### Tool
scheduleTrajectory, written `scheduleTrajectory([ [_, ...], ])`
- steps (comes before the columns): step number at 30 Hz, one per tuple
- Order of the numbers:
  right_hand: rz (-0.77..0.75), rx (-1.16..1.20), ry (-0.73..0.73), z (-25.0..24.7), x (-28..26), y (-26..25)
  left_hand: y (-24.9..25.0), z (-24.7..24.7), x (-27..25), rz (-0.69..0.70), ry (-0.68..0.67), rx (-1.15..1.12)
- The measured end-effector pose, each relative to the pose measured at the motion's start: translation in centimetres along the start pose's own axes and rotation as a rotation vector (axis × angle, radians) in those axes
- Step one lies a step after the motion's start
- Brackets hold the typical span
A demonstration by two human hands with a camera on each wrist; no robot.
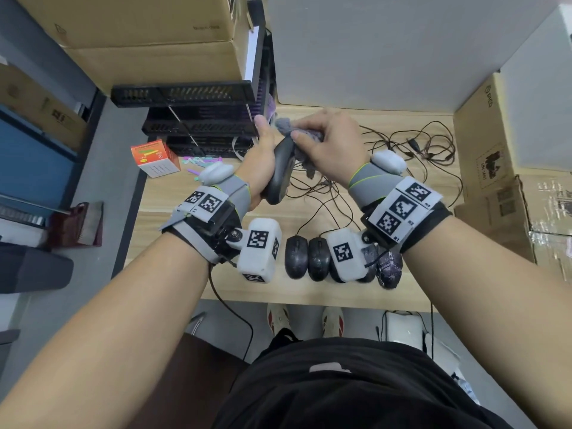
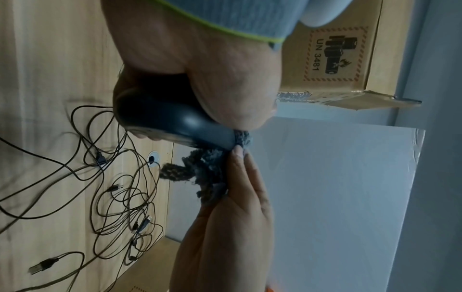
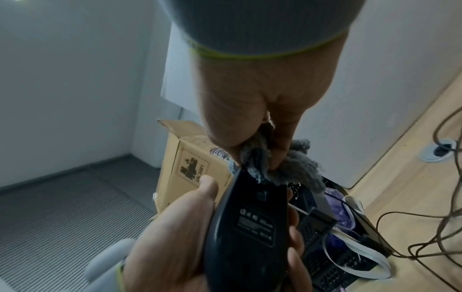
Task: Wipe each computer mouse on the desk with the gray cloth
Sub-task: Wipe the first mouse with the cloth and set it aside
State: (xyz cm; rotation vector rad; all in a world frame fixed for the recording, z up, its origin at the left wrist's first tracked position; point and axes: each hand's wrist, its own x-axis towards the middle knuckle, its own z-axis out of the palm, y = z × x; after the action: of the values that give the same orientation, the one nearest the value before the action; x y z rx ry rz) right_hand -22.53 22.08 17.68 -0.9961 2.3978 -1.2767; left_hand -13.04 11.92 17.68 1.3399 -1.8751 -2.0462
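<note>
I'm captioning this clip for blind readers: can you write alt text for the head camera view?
Seen from above, a person's left hand grips a black computer mouse over a wooden desk while the right hand rubs its front end with a gray cloth. A row of dark mice lies along the near edge, with tangled cables behind.

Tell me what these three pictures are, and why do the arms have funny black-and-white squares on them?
No robot here: a person wears three cameras. The big picture looks down from their head. The other two look along each wrist, from the boxes with those squares. The left hand grips a black computer mouse, lifted up off the wooden desk. The right hand pinches a fluffy gray cloth and rubs the mouse's front end. The right wrist picture shows the mouse's underside with its label. More mice sit in a row at the desk's near edge, with their tangled cables behind, and a small orange box to the left.
</note>
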Motion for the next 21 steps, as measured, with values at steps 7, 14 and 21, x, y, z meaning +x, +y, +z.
scheduleTrajectory([
  [7,-0.1,0.19,-0.373,0.1,-1.9,-1.1,0.1,-1.3,0.6,-0.138,-0.19,-0.221],
  [14,-0.005,0.239,-0.585,-1.0,-1.9,-1.2,-0.2,-1.6,0.7,-0.15,-0.156,-0.067],
  [21,-0.092,0.171,-0.457,-0.9,-1.2,-1.4,-0.2,-1.8,1.4,-0.174,-0.137,-0.219],
])
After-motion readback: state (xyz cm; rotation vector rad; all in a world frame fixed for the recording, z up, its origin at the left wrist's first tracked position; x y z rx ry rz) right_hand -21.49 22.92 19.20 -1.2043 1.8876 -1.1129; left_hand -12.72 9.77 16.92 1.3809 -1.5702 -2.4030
